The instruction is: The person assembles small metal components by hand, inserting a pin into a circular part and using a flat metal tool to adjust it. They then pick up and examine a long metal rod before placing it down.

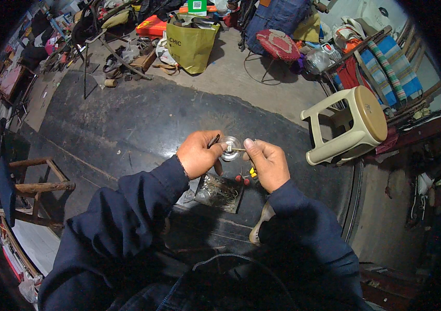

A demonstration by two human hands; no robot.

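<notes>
My left hand is closed at the centre, its fingers gripping a small round, shiny, see-through disc-like part with a pale middle. A short dark pointed thing sticks up between that hand's thumb and fingers. From the right, my right hand pinches a thin brass-coloured rod whose tip meets the middle of the round part. Yellow handle-like pieces and small red round ends show beside the right hand; I cannot tell whether it touches them. Below lies a shallow box of thin metal pieces.
A black mat covers the floor. On the right a cream plastic stool lies on its side; a wooden stool frame stands left. Further back are a yellow-green bag and a red-cushioned seat, amid clutter.
</notes>
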